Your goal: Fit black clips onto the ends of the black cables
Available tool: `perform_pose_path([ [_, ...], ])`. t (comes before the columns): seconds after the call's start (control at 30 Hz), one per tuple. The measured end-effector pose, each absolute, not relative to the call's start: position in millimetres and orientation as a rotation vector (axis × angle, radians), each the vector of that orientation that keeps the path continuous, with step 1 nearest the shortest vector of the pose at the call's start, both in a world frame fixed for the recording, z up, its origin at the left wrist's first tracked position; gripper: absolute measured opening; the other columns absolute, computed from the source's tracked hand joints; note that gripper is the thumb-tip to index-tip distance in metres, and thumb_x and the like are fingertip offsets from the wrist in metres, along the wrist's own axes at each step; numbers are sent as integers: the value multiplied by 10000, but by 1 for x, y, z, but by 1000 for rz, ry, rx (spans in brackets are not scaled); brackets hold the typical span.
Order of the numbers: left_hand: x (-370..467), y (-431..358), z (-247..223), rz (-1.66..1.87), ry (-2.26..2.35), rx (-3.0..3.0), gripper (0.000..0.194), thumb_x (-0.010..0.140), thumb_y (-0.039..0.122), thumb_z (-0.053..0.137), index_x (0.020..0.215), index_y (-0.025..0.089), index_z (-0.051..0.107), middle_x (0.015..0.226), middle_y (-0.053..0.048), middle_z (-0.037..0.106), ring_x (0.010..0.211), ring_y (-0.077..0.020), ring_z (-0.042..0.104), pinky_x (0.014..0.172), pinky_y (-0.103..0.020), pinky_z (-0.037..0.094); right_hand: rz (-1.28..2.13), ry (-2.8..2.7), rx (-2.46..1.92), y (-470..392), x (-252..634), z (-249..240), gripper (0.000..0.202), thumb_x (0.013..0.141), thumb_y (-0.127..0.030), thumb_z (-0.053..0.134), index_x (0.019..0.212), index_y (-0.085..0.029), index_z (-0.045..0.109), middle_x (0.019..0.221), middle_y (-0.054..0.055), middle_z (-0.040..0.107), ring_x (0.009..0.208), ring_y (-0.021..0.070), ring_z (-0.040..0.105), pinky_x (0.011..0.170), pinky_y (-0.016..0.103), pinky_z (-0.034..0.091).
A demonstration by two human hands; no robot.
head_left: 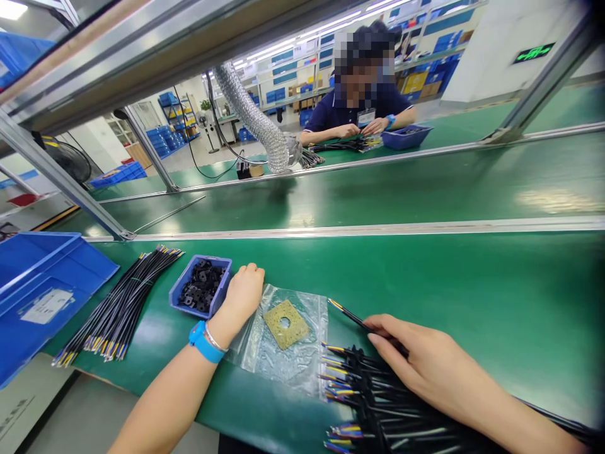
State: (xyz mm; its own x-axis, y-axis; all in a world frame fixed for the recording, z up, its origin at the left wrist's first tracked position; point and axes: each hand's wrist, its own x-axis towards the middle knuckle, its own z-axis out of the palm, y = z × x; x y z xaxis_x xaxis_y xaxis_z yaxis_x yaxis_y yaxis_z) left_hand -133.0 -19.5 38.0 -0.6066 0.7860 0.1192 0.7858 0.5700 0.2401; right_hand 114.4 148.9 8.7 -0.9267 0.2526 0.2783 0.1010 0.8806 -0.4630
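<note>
My left hand, with a blue wristband, reaches into the right side of a small blue tray of black plastic parts; its fingers are curled and hidden, so what they grip cannot be seen. My right hand lies over a pile of black cables with coloured wire ends and pinches a single black cable that sticks out to the upper left. Between the hands lies a clear plastic bag with a yellow square sponge on it.
A bundle of black cables lies left of the tray, and a large blue bin stands at the far left. Across the green belt a person in a dark shirt handles cables by a blue tray. A silver duct hose hangs ahead.
</note>
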Motion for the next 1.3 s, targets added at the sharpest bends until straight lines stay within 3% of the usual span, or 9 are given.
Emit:
perform_pose_path([
  [0.17,-137,-28,47,739,2701,1305,260,834,87,510,1054,140,639,1019,-122,594,942,-243,602,899,-440,482,662,-2719,-264,149,114,10,274,942,-303,332,980,-201,584,837,39,703,692,184,669,611,297,526],
  [0.33,-127,-30,52,1007,2282,1208,263,830,241,584,1036,82,628,811,-95,679,708,-189,675,695,-331,572,676,-2695,-260,147,113,15,269,934,-268,335,972,-195,591,815,40,697,672,175,654,606,292,520],
  [0.47,-110,-29,51,1175,1987,1135,252,822,244,567,997,99,675,962,-124,674,779,-197,691,738,-337,567,710,-2587,-250,144,114,19,234,922,-250,368,1002,-185,577,818,36,694,682,154,657,592,254,510],
  [0.63,-85,-32,48,772,2261,1748,228,858,179,514,1005,200,688,913,-75,691,865,-206,631,794,-345,503,711,-2521,-211,142,117,20,196,915,-236,408,1022,-184,564,824,28,684,668,131,644,591,226,495],
  [0.77,-76,-36,44,394,2208,2035,318,900,173,421,1174,178,581,941,-96,692,837,-228,612,744,-365,474,692,-2531,-176,141,117,21,192,908,-213,401,1009,-180,562,839,44,678,700,139,641,589,229,490],
  [0.83,-75,-36,44,386,2200,2011,335,882,157,430,1194,182,549,909,-83,689,816,-222,610,726,-357,460,693,-2529,-167,139,117,23,189,908,-211,399,1000,-178,561,827,47,672,685,138,631,574,230,482],
  [0.97,-68,-29,46,822,2220,1555,276,825,172,517,1098,208,533,792,-19,657,684,-160,577,654,-294,447,716,-2516,-105,135,120,28,169,921,-217,414,968,-181,573,795,36,652,649,131,594,577,236,468],
  [1.07,-59,-22,47,1194,1962,1045,234,806,249,575,1020,197,496,735,9,596,624,-122,565,562,-232,432,804,-2501,-37,132,122,32,181,927,-195,418,949,-180,597,771,30,643,651,126,581,598,235,465],
  [1.3,-47,-15,49,1396,1689,707,362,718,349,707,940,185,471,695,50,538,648,-129,652,586,-213,437,878,-2465,-43,131,122,35,203,916,-184,428,919,-169,631,741,32,646,626,123,581,561,223,450],
])
